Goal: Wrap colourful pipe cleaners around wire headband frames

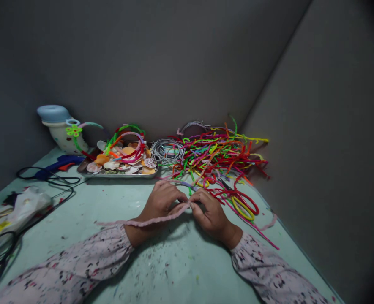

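A fuzzy pale pink pipe cleaner runs from the fingertips of both hands leftward across my left wrist, its loose end over the left sleeve. My left hand pinches it near the middle of the view. Close beside, my right hand pinches the same strand between thumb and forefinger, the fingertips of the two hands almost touching. Just beyond the hands lies a greyish-purple strand. Yellow-and-red-handled scissors lie right of my right hand among red and pink pipe cleaners.
Behind are a metal tray of shells with fuzzy headbands, coiled grey bands and a heap of coloured pipe cleaners. At left are a bottle, blue glue gun, black cable and plastic bag. Grey walls border the table.
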`<state>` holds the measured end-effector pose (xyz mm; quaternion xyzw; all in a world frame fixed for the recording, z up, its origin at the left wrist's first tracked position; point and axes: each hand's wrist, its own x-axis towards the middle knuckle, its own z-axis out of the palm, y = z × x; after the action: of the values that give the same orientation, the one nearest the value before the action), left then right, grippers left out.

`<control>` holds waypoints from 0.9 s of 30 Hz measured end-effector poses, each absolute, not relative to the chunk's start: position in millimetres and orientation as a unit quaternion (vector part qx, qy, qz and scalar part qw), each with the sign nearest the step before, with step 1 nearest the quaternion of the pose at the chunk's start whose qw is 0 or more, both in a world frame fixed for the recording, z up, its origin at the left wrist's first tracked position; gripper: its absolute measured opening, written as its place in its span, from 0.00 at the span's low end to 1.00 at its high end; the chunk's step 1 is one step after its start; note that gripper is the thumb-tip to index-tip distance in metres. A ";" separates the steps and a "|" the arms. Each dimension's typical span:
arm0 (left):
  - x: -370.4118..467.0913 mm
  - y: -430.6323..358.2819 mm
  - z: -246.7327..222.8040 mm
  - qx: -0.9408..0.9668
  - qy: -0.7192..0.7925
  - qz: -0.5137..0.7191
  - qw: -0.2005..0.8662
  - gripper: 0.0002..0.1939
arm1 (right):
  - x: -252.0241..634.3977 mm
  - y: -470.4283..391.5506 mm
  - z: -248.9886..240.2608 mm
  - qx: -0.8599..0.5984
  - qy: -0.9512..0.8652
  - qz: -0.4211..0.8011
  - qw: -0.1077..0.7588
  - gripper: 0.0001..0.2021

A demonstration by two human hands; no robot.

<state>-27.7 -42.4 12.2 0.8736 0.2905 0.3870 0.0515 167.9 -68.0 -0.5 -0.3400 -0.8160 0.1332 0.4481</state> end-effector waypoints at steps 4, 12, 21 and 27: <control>-27.3 -41.5 8.9 0.872 0.296 0.386 0.057 0.12 | 167.5 -68.5 0.1 -0.346 -0.815 0.135 0.445 0.05; -25.9 -47.6 14.0 0.877 0.320 0.354 0.057 0.10 | 167.3 -68.3 -0.3 -0.336 -0.824 0.128 0.438 0.06; -22.6 -55.7 17.9 0.834 0.338 0.412 0.143 0.06 | 167.1 -67.3 1.1 -0.327 -0.831 0.114 0.436 0.07; -21.4 -56.3 15.6 0.813 0.355 0.417 0.200 0.05 | 169.0 -67.8 1.3 -0.326 -0.832 0.122 0.432 0.07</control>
<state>-21.4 -56.3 15.6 0.8127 0.3546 0.4167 0.2002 169.0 -67.8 1.3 -0.3264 -0.8320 0.1222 0.4316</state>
